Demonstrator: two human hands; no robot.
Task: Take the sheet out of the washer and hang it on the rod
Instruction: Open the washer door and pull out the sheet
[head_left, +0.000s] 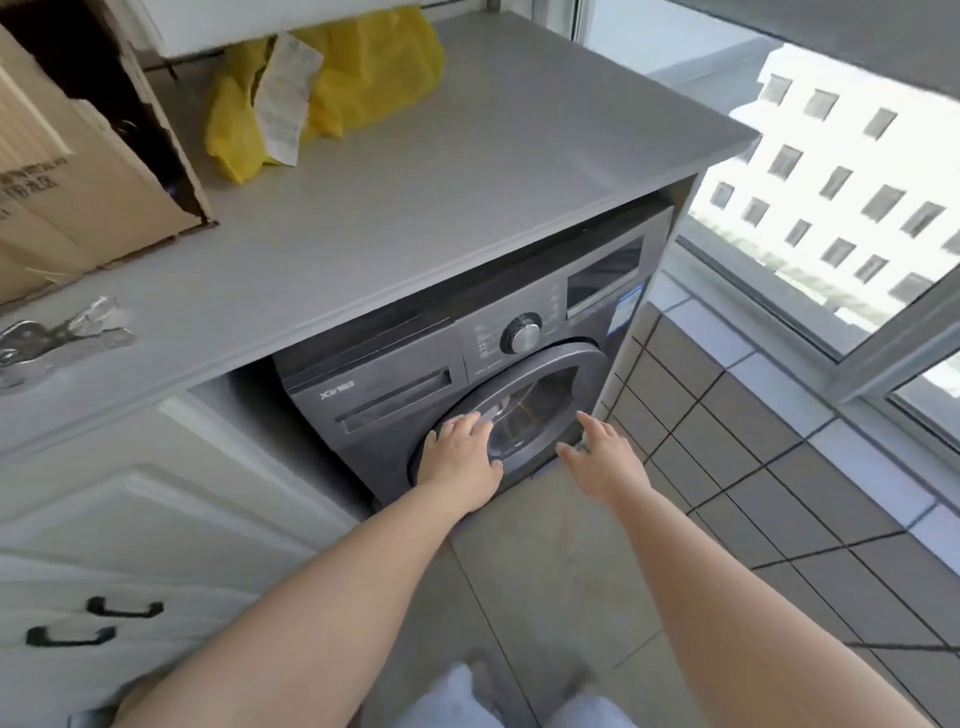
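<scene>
I see the washer (415, 384) facing me, door (524, 410) closed (sheet hidden). Left hand (462, 457) lies flat on the door; right hand (605, 460) hovers beside it, fingers spread, holding nothing.

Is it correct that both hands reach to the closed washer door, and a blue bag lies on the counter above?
Not quite. The bag is yellow, not blue, as the head view shows. The rest holds: left hand and right hand reach to the closed washer door, under the counter.
</scene>
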